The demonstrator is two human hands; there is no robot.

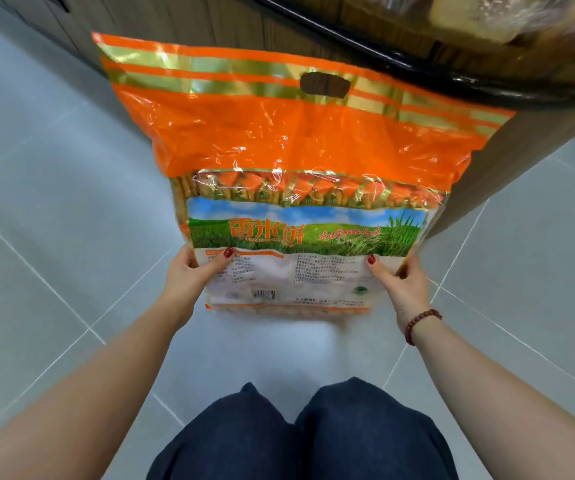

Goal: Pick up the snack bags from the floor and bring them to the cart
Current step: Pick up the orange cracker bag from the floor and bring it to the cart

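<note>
A big orange snack bag [296, 147] with gold stripes, a cut-out handle and a green field picture hangs upright in front of me, lifted off the tiled floor. My left hand [192, 275] grips its lower left corner, thumb on the front. My right hand [400, 282], with a red bead bracelet at the wrist, grips the lower right corner. The bag's top edge reaches up toward the black rim of the cart [365, 43] at the upper right.
Wooden panelling [161, 19] runs behind the bag along the top. Wrapped pale goods [480, 19] lie in the cart at the top right. Grey floor tiles [54, 188] spread left and right. My knees in dark trousers [306, 434] are at the bottom.
</note>
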